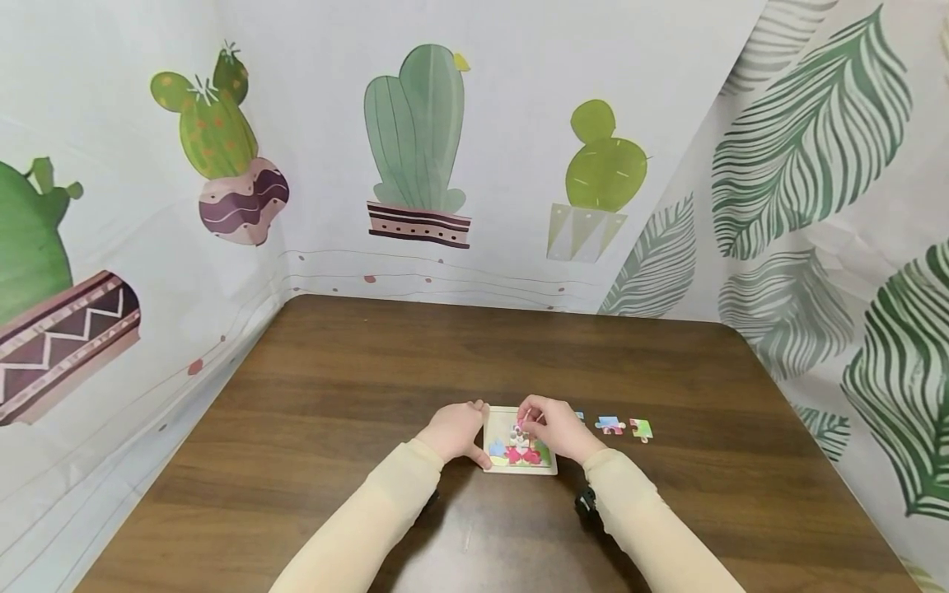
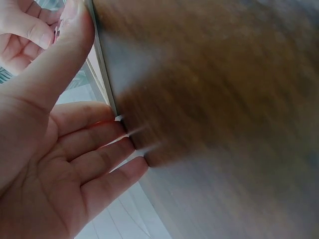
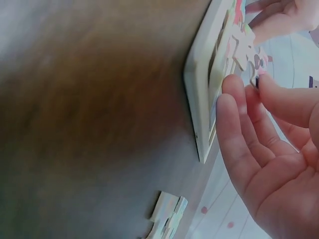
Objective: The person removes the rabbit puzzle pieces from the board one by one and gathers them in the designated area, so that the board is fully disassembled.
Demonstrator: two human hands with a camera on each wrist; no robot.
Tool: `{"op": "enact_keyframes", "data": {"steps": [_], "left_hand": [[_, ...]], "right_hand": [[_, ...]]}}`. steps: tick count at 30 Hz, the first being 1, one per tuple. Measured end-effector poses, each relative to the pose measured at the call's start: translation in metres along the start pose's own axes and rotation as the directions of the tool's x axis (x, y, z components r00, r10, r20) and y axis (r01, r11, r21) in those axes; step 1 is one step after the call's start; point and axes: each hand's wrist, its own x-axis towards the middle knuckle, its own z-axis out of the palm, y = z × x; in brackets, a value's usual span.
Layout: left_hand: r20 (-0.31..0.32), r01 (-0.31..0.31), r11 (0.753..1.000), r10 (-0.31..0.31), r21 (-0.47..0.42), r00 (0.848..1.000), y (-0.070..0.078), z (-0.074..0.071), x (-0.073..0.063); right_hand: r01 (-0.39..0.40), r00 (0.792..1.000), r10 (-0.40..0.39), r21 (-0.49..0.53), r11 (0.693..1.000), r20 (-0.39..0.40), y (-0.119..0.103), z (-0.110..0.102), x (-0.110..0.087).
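Observation:
A small wooden puzzle tray [image 1: 499, 410] lies on the brown table, its lower part filled with colourful pieces [image 1: 522, 455]. My left hand [image 1: 454, 431] rests at the tray's left side, thumb by the near corner and fingers by the far one, fingers straight in the left wrist view. Over the tray's upper right, my right hand [image 1: 558, 426] pinches a jigsaw piece [image 3: 257, 64] between thumb and fingertips. That piece is tilted above the pieces in the tray and partly hidden by the fingers.
To the right of the tray lie loose jigsaw pieces: a blue and pink one [image 1: 610, 425], a green and red one [image 1: 642, 429], and another partly behind the right hand. A cloth printed with cacti and leaves hangs around the table [image 1: 356, 362].

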Motion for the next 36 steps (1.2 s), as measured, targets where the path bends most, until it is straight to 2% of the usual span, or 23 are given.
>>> {"op": "enact_keyframes", "data": {"steps": [10,15,23,36], "left_hand": [[-0.005,-0.005,1.000,0.005,-0.001,1.000,0.000,-0.001,-0.001],[0.016,0.005,1.000,-0.005,-0.001,1.000,0.001,-0.001,-0.001],[0.006,-0.007,1.000,0.007,0.021,1.000,0.000,0.000,-0.001],[0.011,-0.001,1.000,0.000,0.026,1.000,0.001,-0.002,-0.002]], "right_hand": [[0.038,0.999,-0.038,0.077,0.996,0.000,0.003,-0.005,-0.002],[0.025,1.000,-0.024,0.084,0.996,-0.006,0.007,-0.008,-0.005],[-0.006,1.000,0.003,0.131,0.991,0.018,0.019,-0.019,-0.012],[-0.001,0.999,-0.006,0.187,0.982,0.037,0.047,-0.035,-0.032]]}}
